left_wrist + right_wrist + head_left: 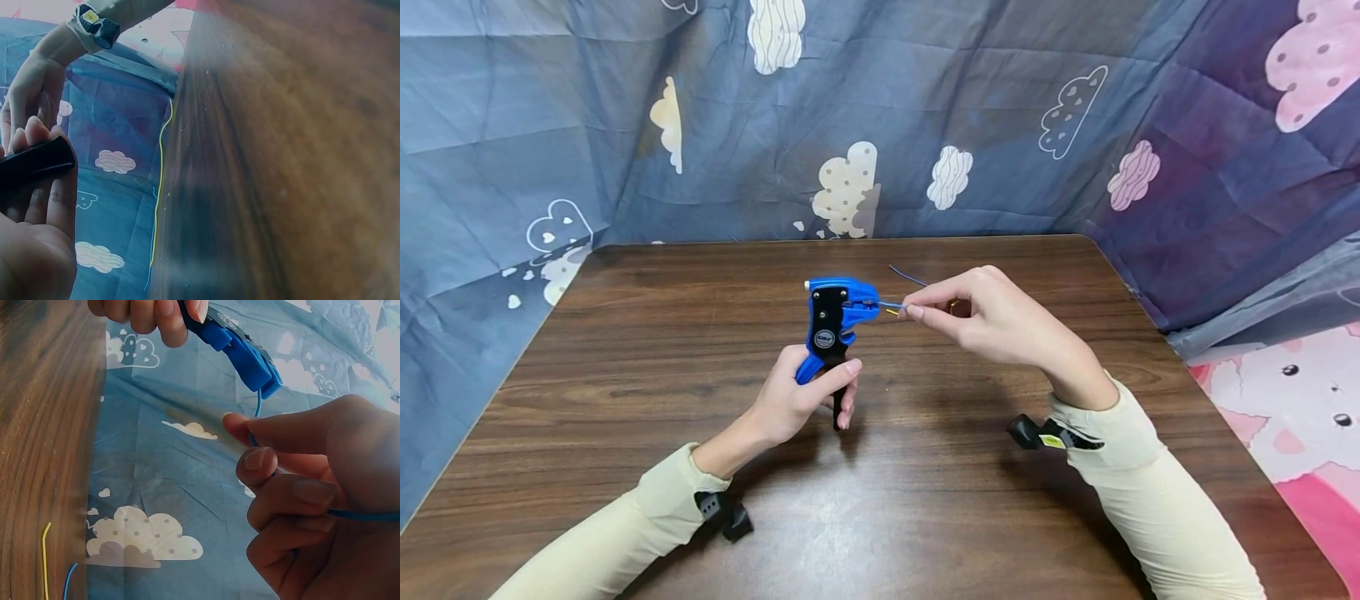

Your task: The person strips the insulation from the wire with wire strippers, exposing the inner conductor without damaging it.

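Observation:
My left hand (784, 402) grips an automatic wire stripper (826, 321), blue and black, by its handles and holds it upright over the table. Its nose points right. A blue wire (259, 403) runs from the stripper's nose to my right hand (1003, 321), which pinches it between thumb and forefinger a short way from the tool. More of that wire passes through the curled fingers, as the right wrist view shows. In the left wrist view, only the black handle end (40, 164) of the stripper appears, with fingers around it.
On the brown wooden table (625, 358) lie a yellow wire (160, 169) and another blue wire (70, 578), toward the back beyond my right hand. Blue cloud-patterned cloth (722, 125) hangs behind the table and along its sides. Pink patterned fabric (1300, 417) is at the right.

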`<action>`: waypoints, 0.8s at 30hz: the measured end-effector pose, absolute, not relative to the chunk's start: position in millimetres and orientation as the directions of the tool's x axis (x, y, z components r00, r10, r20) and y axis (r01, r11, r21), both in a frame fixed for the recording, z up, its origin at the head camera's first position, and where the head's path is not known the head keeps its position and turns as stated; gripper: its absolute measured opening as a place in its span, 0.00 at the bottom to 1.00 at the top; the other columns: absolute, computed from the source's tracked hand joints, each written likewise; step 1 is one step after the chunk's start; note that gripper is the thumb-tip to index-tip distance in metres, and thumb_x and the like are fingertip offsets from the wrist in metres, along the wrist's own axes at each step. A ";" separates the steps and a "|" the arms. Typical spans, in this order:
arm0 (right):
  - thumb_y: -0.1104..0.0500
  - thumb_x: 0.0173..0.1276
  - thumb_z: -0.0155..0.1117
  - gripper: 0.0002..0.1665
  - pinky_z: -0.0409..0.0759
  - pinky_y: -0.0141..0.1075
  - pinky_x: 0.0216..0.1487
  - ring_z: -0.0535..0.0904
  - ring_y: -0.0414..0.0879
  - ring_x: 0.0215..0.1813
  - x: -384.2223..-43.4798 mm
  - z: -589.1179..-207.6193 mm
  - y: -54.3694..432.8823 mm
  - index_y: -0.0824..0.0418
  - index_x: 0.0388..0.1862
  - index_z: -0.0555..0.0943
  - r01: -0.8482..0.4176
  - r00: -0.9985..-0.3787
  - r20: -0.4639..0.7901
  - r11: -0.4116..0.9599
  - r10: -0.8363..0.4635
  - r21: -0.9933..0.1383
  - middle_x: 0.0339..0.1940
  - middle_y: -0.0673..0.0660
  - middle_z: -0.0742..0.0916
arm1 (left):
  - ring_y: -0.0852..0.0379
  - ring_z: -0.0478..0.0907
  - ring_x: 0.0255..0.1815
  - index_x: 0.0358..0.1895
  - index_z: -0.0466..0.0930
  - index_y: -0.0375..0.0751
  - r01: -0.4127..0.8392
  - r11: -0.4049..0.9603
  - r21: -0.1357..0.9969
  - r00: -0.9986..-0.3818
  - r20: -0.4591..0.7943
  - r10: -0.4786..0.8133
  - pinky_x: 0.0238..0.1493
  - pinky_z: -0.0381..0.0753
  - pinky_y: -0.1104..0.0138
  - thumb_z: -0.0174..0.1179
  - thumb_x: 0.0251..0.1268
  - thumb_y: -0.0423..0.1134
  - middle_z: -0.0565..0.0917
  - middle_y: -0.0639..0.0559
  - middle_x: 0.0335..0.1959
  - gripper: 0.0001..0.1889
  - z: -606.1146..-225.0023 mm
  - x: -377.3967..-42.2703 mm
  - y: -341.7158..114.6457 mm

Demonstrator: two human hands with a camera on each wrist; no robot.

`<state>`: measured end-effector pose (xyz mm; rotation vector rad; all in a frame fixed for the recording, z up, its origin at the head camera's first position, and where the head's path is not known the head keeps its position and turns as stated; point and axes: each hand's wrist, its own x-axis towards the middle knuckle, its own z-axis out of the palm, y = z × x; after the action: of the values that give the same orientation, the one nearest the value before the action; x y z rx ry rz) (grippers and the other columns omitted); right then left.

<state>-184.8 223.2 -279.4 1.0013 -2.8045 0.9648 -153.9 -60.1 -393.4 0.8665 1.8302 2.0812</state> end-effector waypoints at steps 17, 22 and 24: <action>0.50 0.81 0.68 0.10 0.70 0.34 0.22 0.72 0.43 0.22 -183.3 -277.1 225.1 0.36 0.54 0.92 -0.569 -0.799 0.200 0.607 -0.567 -0.555 0.38 0.39 0.91 | 0.43 0.82 0.18 0.42 0.74 0.25 0.203 -0.191 0.960 -0.798 0.275 0.536 0.26 0.91 0.46 0.56 0.86 0.38 0.81 0.38 0.25 0.16 -392.0 -154.5 -61.9; 0.50 0.81 0.69 0.10 0.69 0.34 0.22 0.70 0.40 0.21 -182.9 -277.5 225.3 0.36 0.54 0.92 -0.563 -0.804 0.197 0.611 -0.562 -0.556 0.32 0.40 0.89 | 0.43 0.82 0.18 0.39 0.76 0.30 0.201 -0.182 0.962 -0.801 0.269 0.535 0.26 0.91 0.45 0.56 0.86 0.39 0.81 0.37 0.24 0.15 -391.7 -154.0 -61.6; 0.50 0.81 0.69 0.10 0.69 0.34 0.22 0.69 0.39 0.21 -182.7 -277.7 225.4 0.36 0.54 0.92 -0.562 -0.804 0.194 0.611 -0.562 -0.557 0.31 0.40 0.88 | 0.43 0.82 0.18 0.38 0.77 0.31 0.202 -0.180 0.963 -0.802 0.268 0.534 0.26 0.91 0.45 0.56 0.85 0.39 0.81 0.37 0.24 0.14 -391.7 -153.9 -61.3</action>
<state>-182.7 225.4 -277.7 0.9839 -2.8203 0.9749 -153.9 -61.3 -391.7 0.8552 1.8426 2.0801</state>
